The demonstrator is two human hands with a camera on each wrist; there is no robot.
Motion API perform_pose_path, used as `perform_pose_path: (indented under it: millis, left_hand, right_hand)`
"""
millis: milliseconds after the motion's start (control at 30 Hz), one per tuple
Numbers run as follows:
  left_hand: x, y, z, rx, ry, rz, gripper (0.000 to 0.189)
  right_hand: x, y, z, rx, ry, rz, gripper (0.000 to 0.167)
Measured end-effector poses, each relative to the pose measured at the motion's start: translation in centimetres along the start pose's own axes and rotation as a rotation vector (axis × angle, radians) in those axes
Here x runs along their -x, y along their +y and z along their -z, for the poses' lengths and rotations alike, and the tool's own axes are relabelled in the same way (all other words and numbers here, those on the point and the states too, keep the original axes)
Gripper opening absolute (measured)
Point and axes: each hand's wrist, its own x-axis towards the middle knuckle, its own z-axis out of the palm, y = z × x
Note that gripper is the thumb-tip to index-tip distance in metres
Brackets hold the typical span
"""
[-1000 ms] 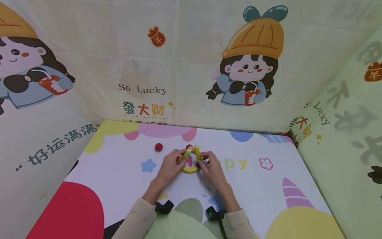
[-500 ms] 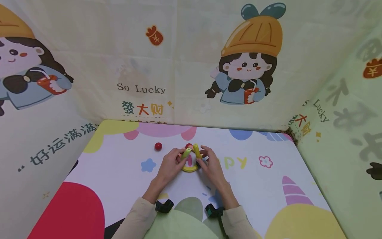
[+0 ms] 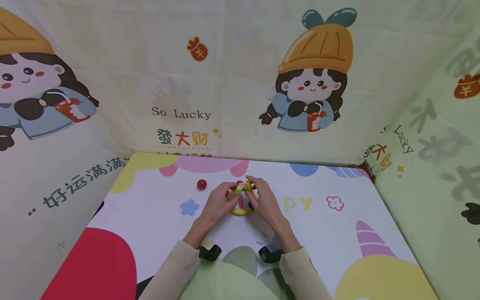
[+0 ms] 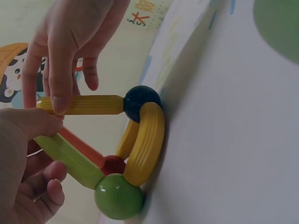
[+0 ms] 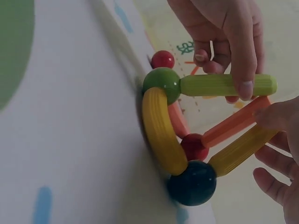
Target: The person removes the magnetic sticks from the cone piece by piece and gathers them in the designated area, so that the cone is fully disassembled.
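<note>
From my end, the cloth walls (image 3: 240, 89) read "So Lucky", "發大财", "好运满满"; the printed mat (image 3: 315, 237) shows "py". Between left hand (image 3: 219, 203) and right hand (image 3: 265, 203), a curved base (image 5: 161, 133) rests on it. The left pinches a green rod (image 5: 208, 85), the right a yellow rod (image 4: 93, 105), with an orange rod (image 5: 231, 124) between, jointed by a blue ball (image 5: 192, 183), green ball (image 5: 160, 84) and red ball (image 5: 194, 146). A loose ball (image 3: 201, 184) lies leftward.

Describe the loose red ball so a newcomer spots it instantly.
On the white printed tabletop, the left hand is at a stick-and-ball frame. Left of that hand, just beyond the blue printed star, lies the loose red ball. Unlike the built-in red ball, it sits alone, attached to nothing.
</note>
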Motion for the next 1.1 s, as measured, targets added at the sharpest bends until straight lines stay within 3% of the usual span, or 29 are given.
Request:
perform_pose_path:
  millis: [233, 367, 767, 1100]
  left_hand:
    - [-0.4, 0.5, 0.2, -0.016, 0.006, -0.007, 0.040]
    - [-0.3, 0.4, 0.4, -0.003, 0.006, -0.018, 0.034]
    - [0.5, 0.5, 1.7, 0.015, 0.021, -0.013, 0.031]
    - [2.1, 0.1, 3.1, 0.034, 0.046, 0.027, 0.030]
  right_hand:
    - [-0.9, -0.8, 0.4, 0.101, -0.057, 0.083, 0.037]
    - [-1.0, -0.9, 0.6, 0.137, -0.091, 0.083, 0.033]
    - [-0.4, -1.2, 1.4, 0.178, -0.087, 0.158, 0.021]
    - [0.5, -0.7, 1.9, 0.199, -0.092, 0.161, 0.026]
